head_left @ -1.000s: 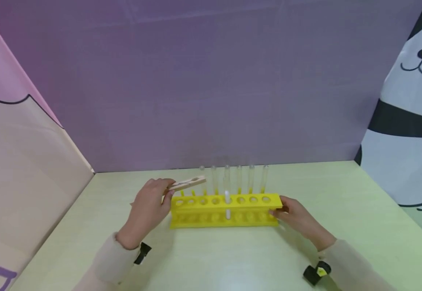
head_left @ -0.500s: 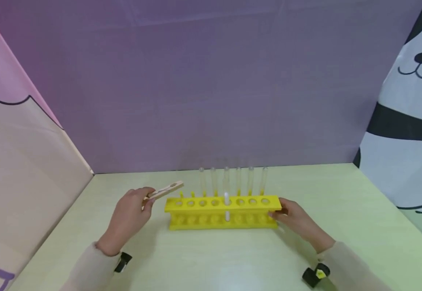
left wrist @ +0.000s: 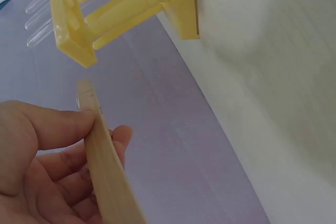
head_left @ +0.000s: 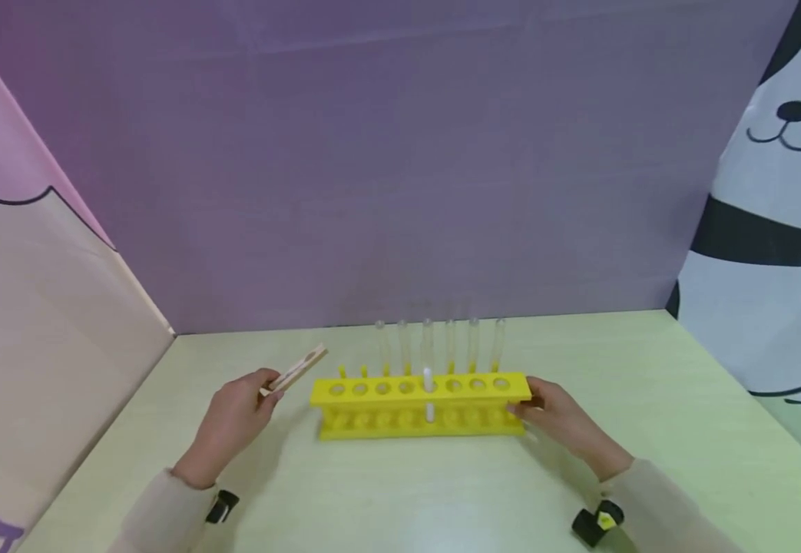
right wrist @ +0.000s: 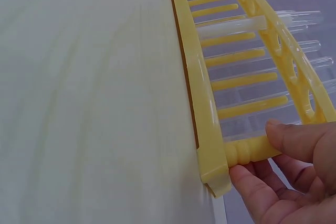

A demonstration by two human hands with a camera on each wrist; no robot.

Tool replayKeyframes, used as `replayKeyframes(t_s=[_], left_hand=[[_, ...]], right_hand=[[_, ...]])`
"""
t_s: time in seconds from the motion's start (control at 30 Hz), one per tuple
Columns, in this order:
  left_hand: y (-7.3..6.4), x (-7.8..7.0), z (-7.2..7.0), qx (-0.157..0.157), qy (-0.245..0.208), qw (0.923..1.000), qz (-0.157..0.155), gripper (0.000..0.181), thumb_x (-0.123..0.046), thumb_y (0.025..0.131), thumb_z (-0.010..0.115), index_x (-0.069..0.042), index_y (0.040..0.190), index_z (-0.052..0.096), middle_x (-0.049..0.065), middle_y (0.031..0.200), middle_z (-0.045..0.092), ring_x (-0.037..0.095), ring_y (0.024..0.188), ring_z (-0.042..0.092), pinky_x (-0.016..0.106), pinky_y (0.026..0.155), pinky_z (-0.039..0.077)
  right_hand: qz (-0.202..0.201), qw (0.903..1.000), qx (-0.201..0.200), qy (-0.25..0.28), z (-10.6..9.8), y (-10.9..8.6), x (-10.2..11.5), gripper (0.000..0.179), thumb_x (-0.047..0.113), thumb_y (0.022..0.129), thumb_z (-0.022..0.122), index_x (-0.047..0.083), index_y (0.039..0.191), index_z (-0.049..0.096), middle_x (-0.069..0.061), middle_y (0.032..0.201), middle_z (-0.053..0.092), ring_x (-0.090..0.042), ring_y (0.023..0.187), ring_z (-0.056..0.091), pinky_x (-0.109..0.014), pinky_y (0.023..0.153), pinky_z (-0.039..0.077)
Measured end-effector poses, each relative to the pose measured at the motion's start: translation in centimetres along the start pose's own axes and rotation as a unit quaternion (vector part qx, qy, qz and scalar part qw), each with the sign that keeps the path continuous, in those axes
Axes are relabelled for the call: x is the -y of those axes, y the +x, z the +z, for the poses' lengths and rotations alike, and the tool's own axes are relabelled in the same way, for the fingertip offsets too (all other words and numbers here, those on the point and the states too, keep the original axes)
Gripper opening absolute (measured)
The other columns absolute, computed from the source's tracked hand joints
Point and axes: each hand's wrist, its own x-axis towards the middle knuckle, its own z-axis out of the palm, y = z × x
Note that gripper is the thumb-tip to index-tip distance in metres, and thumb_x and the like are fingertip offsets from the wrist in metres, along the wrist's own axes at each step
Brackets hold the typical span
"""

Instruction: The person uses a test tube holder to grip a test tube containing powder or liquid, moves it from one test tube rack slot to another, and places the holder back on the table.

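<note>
My left hand (head_left: 234, 418) pinches a wooden test tube clamp (head_left: 298, 370) between thumb and fingers, its far end pointing up and right. In the left wrist view the clamp (left wrist: 107, 166) stands just short of the rack's end, apart from it. The yellow test tube rack (head_left: 372, 399) stands upright on the table. With thumb and fingers my right hand (head_left: 562, 418) grips the rack's right end post (right wrist: 252, 150). A white tube (head_left: 428, 378) stands in a front hole. Clear test tubes (head_left: 473, 338) sit upside down on several back pegs; two left pegs (head_left: 353, 372) are bare.
The pale table (head_left: 400, 491) stretches out in front of the rack and to both sides. A purple backdrop (head_left: 386, 169) rises behind it. Printed cloth panels stand at left (head_left: 41, 307) and right (head_left: 773, 307).
My left hand has moved left and slightly down with the clamp, away from above the rack's left end. The clamp now tilts more steeply. My right hand stays on the rack.
</note>
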Motion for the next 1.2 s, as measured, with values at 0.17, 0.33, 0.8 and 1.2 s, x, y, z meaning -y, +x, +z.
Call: replayKeyframes(t_s=[0.17, 0.33, 0.8, 1.2], left_hand=[[-0.2, 0.4, 0.4, 0.017, 0.01, 0.9998, -0.003, 0.02, -0.003, 0.082, 0.07, 0.003, 0.1, 0.065, 0.013, 0.087, 0.068, 0.011, 0.053, 0.045, 0.024, 0.045, 0.037], [-0.1, 0.8, 0.7, 0.039, 0.03, 0.9988, -0.005, 0.017, 0.0, 0.081, 0.069, 0.004, 0.097, 0.065, 0.013, 0.084, 0.068, 0.015, 0.059, 0.053, 0.028, 0.05, 0.042], [0.3, 1.8, 2.9, 0.112, 0.053, 0.9914, -0.042, 0.017, 0.002, 0.08, 0.066, 0.005, 0.096, 0.065, 0.011, 0.082, 0.066, 0.019, 0.065, 0.054, 0.035, 0.059, 0.046], [0.6, 0.8, 3.4, 0.155, 0.057, 0.9839, -0.068, 0.013, 0.001, 0.082, 0.065, 0.004, 0.094, 0.065, 0.008, 0.078, 0.061, 0.017, 0.065, 0.051, 0.034, 0.062, 0.047]], right_hand=[[0.0, 0.9999, -0.002, -0.012, 0.1, 0.0, 0.0, 0.038, 0.009, 0.09, 0.062, -0.004, 0.124, 0.053, -0.016, 0.119, 0.059, -0.022, 0.095, 0.056, -0.026, 0.078, 0.05], [0.005, 1.0, -0.002, -0.007, 0.0, -0.1, 0.2, 0.039, 0.01, 0.09, 0.062, -0.004, 0.125, 0.053, -0.016, 0.12, 0.059, -0.022, 0.095, 0.056, -0.026, 0.079, 0.05], [0.0, 1.0, 0.0, -0.006, 0.1, 0.0, -0.3, 0.038, 0.01, 0.09, 0.062, -0.001, 0.125, 0.053, -0.013, 0.121, 0.059, -0.021, 0.099, 0.056, -0.029, 0.084, 0.049], [-0.001, 0.9998, -0.007, -0.017, 0.0, 0.1, -0.2, 0.036, 0.011, 0.09, 0.062, -0.001, 0.123, 0.054, -0.012, 0.119, 0.059, -0.022, 0.098, 0.055, -0.03, 0.084, 0.049]])
